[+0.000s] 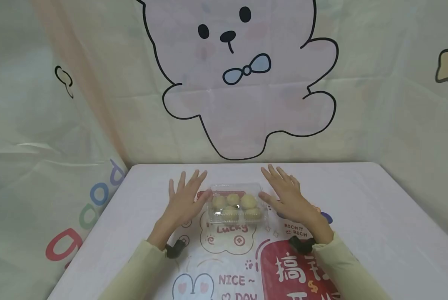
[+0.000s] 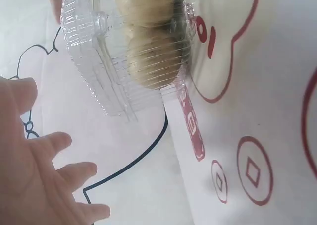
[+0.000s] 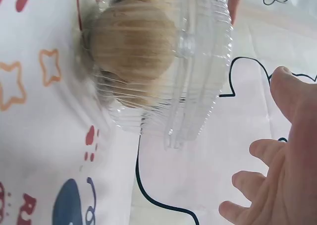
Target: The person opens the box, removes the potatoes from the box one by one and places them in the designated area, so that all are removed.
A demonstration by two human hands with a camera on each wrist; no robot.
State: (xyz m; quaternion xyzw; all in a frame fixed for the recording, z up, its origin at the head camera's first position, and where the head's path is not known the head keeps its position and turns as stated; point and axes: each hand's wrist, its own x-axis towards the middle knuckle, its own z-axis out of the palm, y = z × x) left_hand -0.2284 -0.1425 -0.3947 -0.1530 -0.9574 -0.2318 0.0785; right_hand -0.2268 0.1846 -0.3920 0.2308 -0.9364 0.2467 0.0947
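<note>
A clear plastic clamshell box (image 1: 236, 187) with its lid down sits on the table, holding several round, pale yellow-brown balls (image 1: 249, 201) whose kind does not show. To its left, my left hand (image 1: 186, 201) spreads its fingers, the thumb close by the box's left end. On the opposite side, my right hand (image 1: 289, 201) is likewise spread, its thumb near the right end. Neither hand grips anything. In the left wrist view the ribbed box wall (image 2: 84, 61) is above the spread fingers (image 2: 77, 175). From the right wrist, the lid's rim (image 3: 198, 101) appears beside the thumb (image 3: 290, 93).
The white table (image 1: 389, 216) carries a printed cover with a red panel (image 1: 284, 275) and cartoon drawings. Behind it hangs a curtain with a large bear (image 1: 242, 108); another curtain (image 1: 29, 166) runs along the left. Dark straps (image 1: 176, 248) show at both wrists.
</note>
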